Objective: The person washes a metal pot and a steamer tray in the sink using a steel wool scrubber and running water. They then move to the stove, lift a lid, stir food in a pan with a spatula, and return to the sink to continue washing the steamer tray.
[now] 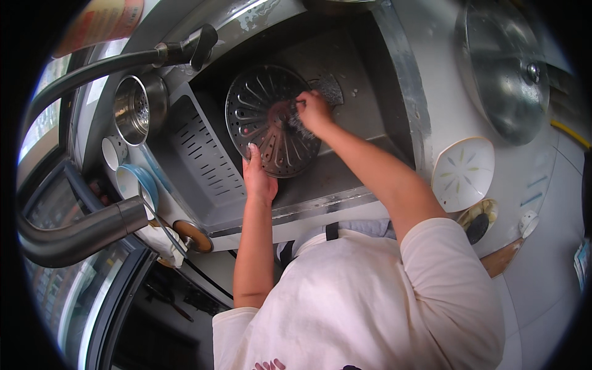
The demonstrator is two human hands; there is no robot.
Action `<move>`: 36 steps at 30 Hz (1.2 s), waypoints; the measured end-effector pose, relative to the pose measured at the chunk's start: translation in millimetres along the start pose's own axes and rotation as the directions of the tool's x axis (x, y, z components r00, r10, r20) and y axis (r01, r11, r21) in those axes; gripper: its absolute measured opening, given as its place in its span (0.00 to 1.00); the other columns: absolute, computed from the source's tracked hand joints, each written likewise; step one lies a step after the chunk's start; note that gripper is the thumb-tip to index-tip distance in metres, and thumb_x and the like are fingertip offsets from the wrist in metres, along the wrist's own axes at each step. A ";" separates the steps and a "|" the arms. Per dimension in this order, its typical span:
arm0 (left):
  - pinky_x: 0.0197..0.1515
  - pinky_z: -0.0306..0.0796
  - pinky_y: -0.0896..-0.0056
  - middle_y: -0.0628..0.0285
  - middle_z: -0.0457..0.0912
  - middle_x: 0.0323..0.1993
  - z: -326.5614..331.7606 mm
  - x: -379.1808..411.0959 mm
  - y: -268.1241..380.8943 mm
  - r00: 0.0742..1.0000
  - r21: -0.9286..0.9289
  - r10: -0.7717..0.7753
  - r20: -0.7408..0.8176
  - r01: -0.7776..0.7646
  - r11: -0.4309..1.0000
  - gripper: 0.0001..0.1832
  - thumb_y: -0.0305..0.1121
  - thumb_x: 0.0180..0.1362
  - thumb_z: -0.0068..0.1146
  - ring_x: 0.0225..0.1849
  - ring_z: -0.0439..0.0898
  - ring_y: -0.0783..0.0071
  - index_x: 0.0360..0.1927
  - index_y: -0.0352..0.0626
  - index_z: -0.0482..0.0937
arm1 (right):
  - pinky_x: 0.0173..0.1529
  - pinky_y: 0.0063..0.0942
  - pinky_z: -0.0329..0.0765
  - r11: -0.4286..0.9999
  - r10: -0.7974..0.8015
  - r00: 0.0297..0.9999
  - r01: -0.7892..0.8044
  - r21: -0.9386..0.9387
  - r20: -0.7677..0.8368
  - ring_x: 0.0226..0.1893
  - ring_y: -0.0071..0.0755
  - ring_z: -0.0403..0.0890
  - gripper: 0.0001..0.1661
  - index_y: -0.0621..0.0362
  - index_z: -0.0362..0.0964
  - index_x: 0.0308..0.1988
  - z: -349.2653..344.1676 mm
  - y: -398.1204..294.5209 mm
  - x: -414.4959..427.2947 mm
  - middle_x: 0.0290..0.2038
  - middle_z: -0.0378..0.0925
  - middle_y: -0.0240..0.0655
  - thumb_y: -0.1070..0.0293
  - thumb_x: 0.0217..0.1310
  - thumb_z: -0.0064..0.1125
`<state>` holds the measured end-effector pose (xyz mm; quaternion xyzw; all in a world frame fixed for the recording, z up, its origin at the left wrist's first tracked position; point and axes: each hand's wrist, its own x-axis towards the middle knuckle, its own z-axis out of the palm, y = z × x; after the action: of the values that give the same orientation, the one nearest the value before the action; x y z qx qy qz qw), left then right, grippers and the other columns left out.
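Observation:
Over the basin of a metal sink (391, 159), my left hand (259, 178) grips the near rim of a round perforated metal steamer plate (259, 99), its thumb on top. The plate has raised radial ribs and a reddish-brown patch around its centre. My right hand (315, 111) is closed on a steel wool scourer (300, 126), which rests against the plate right of its centre. Past the plate's right edge, a shiny, crumpled-looking patch (330, 90) lies on the basin floor; what it is I cannot tell.
A grey slotted drain basket (210, 162) fills the sink's left side. A faucet (180, 53) reaches in from the upper left. Left stand a steel pot (132, 111), a cup (113, 152) and a blue bowl (138, 185). Right are a large lidded pan (504, 74) and a white dish (462, 178).

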<state>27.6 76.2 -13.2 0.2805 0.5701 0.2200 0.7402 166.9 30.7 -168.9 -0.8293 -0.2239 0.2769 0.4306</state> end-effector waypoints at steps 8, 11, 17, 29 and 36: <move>0.62 0.66 0.58 0.55 0.71 0.60 -1.4 1.0 1.8 1.000 -0.042 -0.002 -0.005 0.002 0.999 0.23 0.42 0.70 0.43 0.60 0.71 0.61 0.63 0.43 0.62 | 0.43 0.29 0.76 0.907 -0.362 0.895 0.274 0.319 0.261 0.38 0.38 0.78 0.10 0.54 0.81 0.37 -30.9 -28.6 -58.4 0.35 0.74 0.38 0.76 0.52 0.63; 0.63 0.64 0.64 0.54 0.70 0.60 4.1 -3.7 -0.6 0.995 0.176 0.077 0.069 -0.088 0.981 0.23 0.38 0.70 0.43 0.59 0.71 0.64 0.66 0.41 0.60 | 0.47 0.36 0.76 1.000 0.016 0.993 -0.017 0.010 0.121 0.42 0.48 0.79 0.10 0.55 0.80 0.38 -20.1 38.0 3.9 0.41 0.77 0.44 0.72 0.52 0.62; 0.66 0.56 0.69 0.51 0.65 0.65 37.2 -19.1 -7.4 0.827 0.666 0.289 0.482 -0.560 0.492 0.33 0.15 0.62 0.41 0.65 0.66 0.62 0.71 0.41 0.53 | 0.41 0.34 0.77 0.564 0.248 0.865 -0.495 0.661 0.436 0.42 0.33 0.80 0.29 0.53 0.74 0.45 -71.3 -72.5 35.3 0.39 0.78 0.36 0.39 0.59 0.56; 0.72 0.43 0.48 0.54 0.52 0.73 -3.2 11.3 -38.4 0.733 0.684 0.303 0.609 -0.679 0.268 0.40 0.34 0.55 0.62 0.73 0.50 0.50 0.70 0.50 0.57 | 0.48 0.37 0.81 0.171 0.459 0.759 -0.585 0.793 0.461 0.41 0.41 0.83 0.21 0.70 0.71 0.48 -178.8 -43.7 -0.5 0.42 0.80 0.47 0.77 0.52 0.56; 0.60 0.72 0.58 0.55 0.74 0.57 -2.3 28.7 -30.7 0.997 -0.297 -0.057 0.053 0.071 0.952 0.25 0.22 0.60 0.55 0.57 0.75 0.59 0.61 0.41 0.65 | 0.45 0.34 0.83 0.103 0.469 0.664 -0.696 0.711 0.582 0.37 0.38 0.84 0.13 0.72 0.74 0.41 -152.5 -12.2 3.8 0.39 0.80 0.46 0.77 0.54 0.59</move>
<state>32.8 72.2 -54.8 0.1516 0.5226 0.2732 0.7933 267.6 -50.5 -87.1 -0.4369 0.2683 0.5820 0.6312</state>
